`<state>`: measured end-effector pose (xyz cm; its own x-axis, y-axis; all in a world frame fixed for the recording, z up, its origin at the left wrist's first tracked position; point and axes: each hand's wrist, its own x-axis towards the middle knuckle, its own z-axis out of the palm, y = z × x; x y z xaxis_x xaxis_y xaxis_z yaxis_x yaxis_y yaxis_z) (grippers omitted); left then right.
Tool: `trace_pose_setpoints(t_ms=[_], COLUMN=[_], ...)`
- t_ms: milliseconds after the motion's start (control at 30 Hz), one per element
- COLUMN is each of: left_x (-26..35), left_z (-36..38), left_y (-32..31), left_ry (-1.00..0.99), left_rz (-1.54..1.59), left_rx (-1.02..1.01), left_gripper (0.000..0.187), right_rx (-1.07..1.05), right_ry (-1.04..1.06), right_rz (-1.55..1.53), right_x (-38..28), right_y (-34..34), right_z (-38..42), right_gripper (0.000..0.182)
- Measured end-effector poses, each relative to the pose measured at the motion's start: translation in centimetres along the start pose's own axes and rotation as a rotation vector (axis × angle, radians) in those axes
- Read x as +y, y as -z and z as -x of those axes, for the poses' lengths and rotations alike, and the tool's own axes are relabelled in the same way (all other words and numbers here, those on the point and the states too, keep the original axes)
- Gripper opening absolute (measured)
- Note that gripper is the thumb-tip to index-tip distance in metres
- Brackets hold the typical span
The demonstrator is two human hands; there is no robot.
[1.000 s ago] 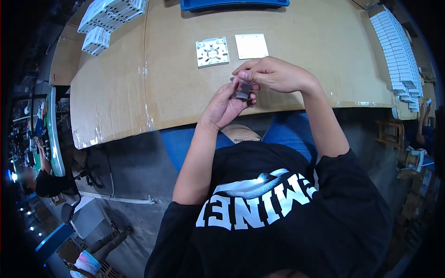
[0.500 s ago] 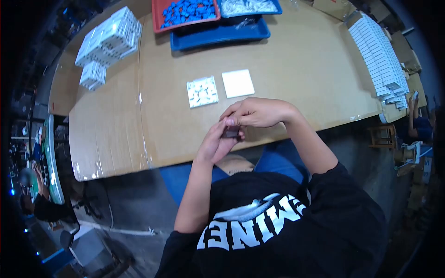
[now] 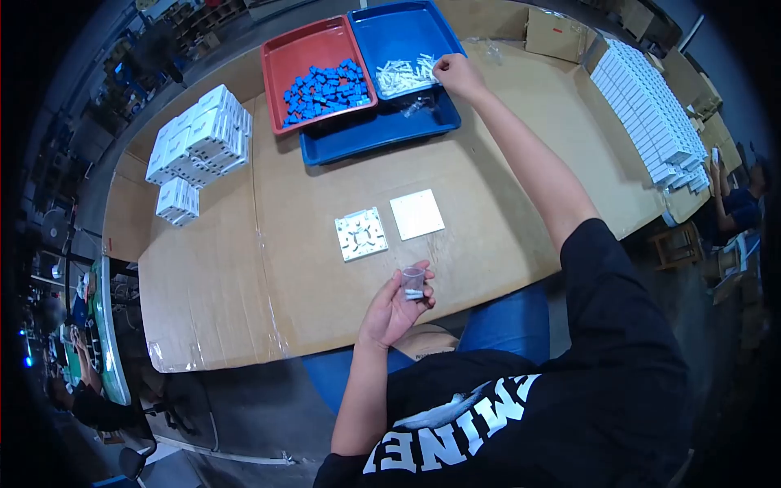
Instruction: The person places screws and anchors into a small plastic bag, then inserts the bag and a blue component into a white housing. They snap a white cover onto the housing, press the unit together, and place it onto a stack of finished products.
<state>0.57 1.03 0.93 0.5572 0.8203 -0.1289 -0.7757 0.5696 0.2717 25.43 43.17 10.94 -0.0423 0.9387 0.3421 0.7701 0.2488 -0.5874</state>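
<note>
My left hand (image 3: 397,309) is closed around a small clear plastic cup (image 3: 413,281), with a few white pieces lying at its bottom. My right hand (image 3: 460,76) is stretched out to the right rim of the upper blue tray (image 3: 407,31), its fingertips pinched together. Whatever they hold is too small to make out. Beside those fingers, a heap of small white parts (image 3: 400,77) lies in the tray. Between me and the trays, a white square plate with cut-outs (image 3: 360,234) rests on the table, left of a plain white square plate (image 3: 416,214).
A red tray (image 3: 303,50) holds blue pieces (image 3: 325,92); a lower blue tray (image 3: 378,140) sits in front. White stacked units (image 3: 198,134) stand at left, and more white stacks (image 3: 651,114) at right. Co-workers (image 3: 91,398) sit at both sides. Cardboard covers the table (image 3: 309,313).
My right hand has left my left hand and reached forward to the blue tray. The cup in my left hand now shows plainly. The view has tilted up, showing more of the trays.
</note>
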Motion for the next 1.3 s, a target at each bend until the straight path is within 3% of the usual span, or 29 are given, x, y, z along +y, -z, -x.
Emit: trace_pose_setpoints(t_ms=[67,200,333,533,633,700,767,900,1100,1167,1300], left_x=[0.1,0.2,0.2,0.3,0.3,0.3,0.1,-0.3,-0.7,-1.2,-2.3], left_z=[0.1,0.1,0.0,-0.1,0.0,-0.1,0.0,0.5,1.2,1.6,2.4], left_y=[-0.5,-0.5,-0.4,-0.4,-0.5,-0.5,-0.2,-0.1,-0.7,-3.4,-5.2], left_ry=[0.008,0.023,0.032,0.046,0.044,0.047,0.033,-0.024,-0.123,-0.177,-0.255], left_rz=[0.007,0.023,0.026,0.019,0.013,0.007,0.017,-0.015,-0.177,-0.404,-0.397], left_rx=[0.021,0.030,0.013,0.027,0.021,0.005,0.025,-0.015,-0.016,0.073,0.116], left_gripper=[0.056,0.056,0.056,0.057,0.057,0.058,0.056,0.055,0.055,0.054,0.054], right_rx=[0.000,-0.006,-0.023,0.026,0.120,0.064,-0.132,-0.254,-0.379,-0.371,-0.289], right_ry=[-0.149,-0.238,-0.278,-0.325,-0.266,-0.179,-0.258,-0.123,-0.078,-0.106,-0.237], right_rz=[0.222,0.374,0.386,0.296,0.124,-0.563,-1.031,-1.484,-1.777,-1.800,-1.753], right_x=[-1.2,-1.5,-2.3,-0.6,0.0,-0.3,-5.0,-10.6,-13.7,-13.5,-12.1], right_y=[0.4,-0.8,-0.9,-1.4,-1.2,-0.7,3.4,7.7,9.8,9.7,8.2], right_z=[-1.5,-4.0,-4.1,-4.5,-4.1,-3.4,1.2,11.3,22.9,25.0,28.6], right_gripper=[0.022,0.034,0.040,0.030,0.025,0.022,0.024,0.025,0.021,0.021,0.022])
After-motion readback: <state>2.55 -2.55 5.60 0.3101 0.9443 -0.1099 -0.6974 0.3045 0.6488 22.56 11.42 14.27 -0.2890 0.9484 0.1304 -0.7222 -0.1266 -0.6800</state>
